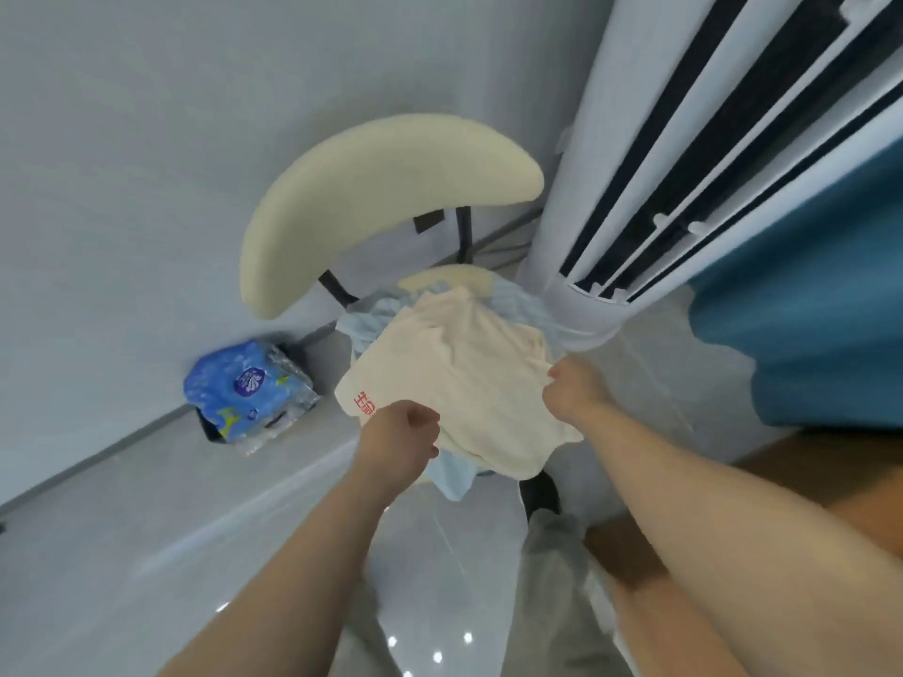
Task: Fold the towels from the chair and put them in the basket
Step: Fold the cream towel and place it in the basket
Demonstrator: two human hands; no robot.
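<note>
So over on the far left there's a blue plastic-wrapped pack point(249, 393) sitting on the glossy pale floor point(195, 530), right up against the wall. Next along is the chair point(381, 188), cream curved backrest on dark legs, and that's where the towels are: a cream towel point(469, 383) spread loosely across the seat, on top of a light blue towel point(523, 305) that pokes out behind it and hangs off the front edge. The cream one has a small red printed mark point(364, 402) on its near-left corner. The left hand point(403, 439) is right next to that mark, fingers curled tight around the near-left edge of the cream towel. Across from it, the right hand point(574, 388) has the towel's right edge pinched between curled fingers and thumb, so both hands have hold of the same towel, one on each side. Can't really tell if it's off the pile or just resting on it, it's all rumpled. Just right of the chair there's a tall white standing air conditioner point(571, 227) with dark vent slots, then a blue curtain point(806, 310) on the far right, and a brown wooden surface point(830, 471) under it by the right forearm.
</note>
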